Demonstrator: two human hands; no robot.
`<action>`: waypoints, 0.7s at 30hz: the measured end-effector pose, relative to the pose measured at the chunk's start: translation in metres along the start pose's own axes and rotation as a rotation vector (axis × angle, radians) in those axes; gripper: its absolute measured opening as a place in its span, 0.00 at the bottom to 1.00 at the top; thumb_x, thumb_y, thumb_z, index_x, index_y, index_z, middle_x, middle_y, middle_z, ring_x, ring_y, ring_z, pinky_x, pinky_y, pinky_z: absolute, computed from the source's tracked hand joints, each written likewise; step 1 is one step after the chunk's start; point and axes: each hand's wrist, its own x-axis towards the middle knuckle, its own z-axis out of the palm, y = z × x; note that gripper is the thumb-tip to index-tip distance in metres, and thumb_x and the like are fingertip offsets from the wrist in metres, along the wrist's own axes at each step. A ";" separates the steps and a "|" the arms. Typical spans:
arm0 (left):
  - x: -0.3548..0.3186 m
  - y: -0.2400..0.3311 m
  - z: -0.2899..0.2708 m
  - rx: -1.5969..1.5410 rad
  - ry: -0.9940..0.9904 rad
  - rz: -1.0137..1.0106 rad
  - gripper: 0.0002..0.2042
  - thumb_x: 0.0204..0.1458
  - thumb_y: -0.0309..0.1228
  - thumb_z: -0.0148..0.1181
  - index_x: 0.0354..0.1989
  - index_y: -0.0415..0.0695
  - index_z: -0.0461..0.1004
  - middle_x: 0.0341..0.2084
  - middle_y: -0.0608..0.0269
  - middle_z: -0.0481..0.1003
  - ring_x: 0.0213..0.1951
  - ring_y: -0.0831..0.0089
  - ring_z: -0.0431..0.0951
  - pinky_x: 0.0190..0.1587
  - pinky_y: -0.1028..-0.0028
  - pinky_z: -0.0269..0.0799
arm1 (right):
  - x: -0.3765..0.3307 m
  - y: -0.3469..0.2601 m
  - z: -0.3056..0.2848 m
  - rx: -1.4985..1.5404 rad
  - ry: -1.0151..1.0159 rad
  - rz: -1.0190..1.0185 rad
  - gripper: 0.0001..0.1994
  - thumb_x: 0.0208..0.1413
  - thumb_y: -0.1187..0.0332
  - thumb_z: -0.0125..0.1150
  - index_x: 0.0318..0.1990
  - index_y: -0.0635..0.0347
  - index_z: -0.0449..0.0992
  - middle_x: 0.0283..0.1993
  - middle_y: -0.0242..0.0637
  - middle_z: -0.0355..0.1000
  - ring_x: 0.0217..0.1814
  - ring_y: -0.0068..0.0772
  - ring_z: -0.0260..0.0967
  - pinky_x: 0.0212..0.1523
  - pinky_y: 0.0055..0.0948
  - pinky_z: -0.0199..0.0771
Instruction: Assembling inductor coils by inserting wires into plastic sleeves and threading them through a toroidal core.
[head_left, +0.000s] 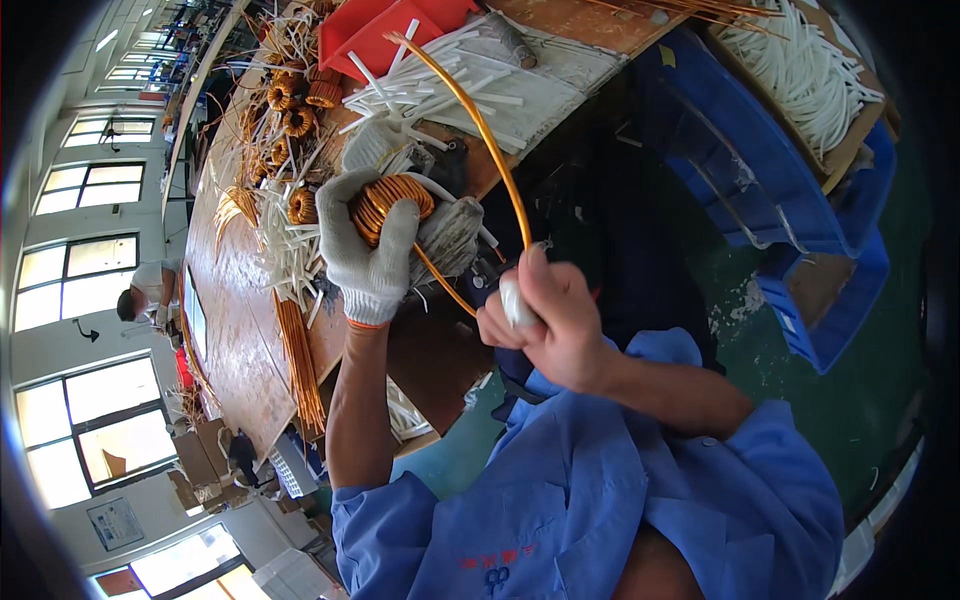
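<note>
My left hand [368,248], in a white knit glove, grips a ring-shaped coil wound with copper-coloured wire [392,200] and presses it against a grey cloth-wrapped block [450,235]. A long copper wire [480,125] arcs up from the coil and back down into my bare right hand [545,325], which pinches it beside a white taped fingertip. Both blue sleeves come in from the lower edge.
Finished copper coils [288,105], white sleeve tubes [440,85] and straight copper wire bundles [300,365] litter the wooden bench [235,330]. A red tray [375,30] stands at the back. Blue crates [790,200] stand at the right, one board holding white tubes [800,60]. Another person [145,290] works far left.
</note>
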 end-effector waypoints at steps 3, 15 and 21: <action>0.000 0.000 0.003 -0.022 0.015 0.014 0.18 0.60 0.33 0.66 0.54 0.35 0.76 0.47 0.58 0.75 0.50 0.69 0.75 0.58 0.68 0.70 | -0.023 0.024 0.006 0.036 0.089 -0.120 0.32 0.82 0.50 0.33 0.18 0.51 0.56 0.16 0.26 0.48 0.20 0.26 0.42 0.34 0.34 0.55; 0.015 0.007 -0.035 0.243 -0.291 0.302 0.39 0.51 0.32 0.77 0.71 0.34 0.65 0.51 0.49 0.79 0.53 0.61 0.83 0.56 0.65 0.80 | -0.026 -0.080 0.005 -0.003 0.090 -0.350 0.23 0.80 0.55 0.43 0.37 0.67 0.71 0.21 0.29 0.58 0.20 0.20 0.53 0.31 0.31 0.67; 0.007 -0.007 -0.021 0.250 -0.228 0.072 0.50 0.45 0.33 0.84 0.75 0.35 0.59 0.49 0.54 0.78 0.49 0.64 0.83 0.53 0.69 0.81 | 0.055 -0.167 -0.030 0.004 -0.123 -0.533 0.20 0.80 0.65 0.39 0.67 0.71 0.67 0.49 0.43 0.79 0.29 0.24 0.69 0.26 0.30 0.74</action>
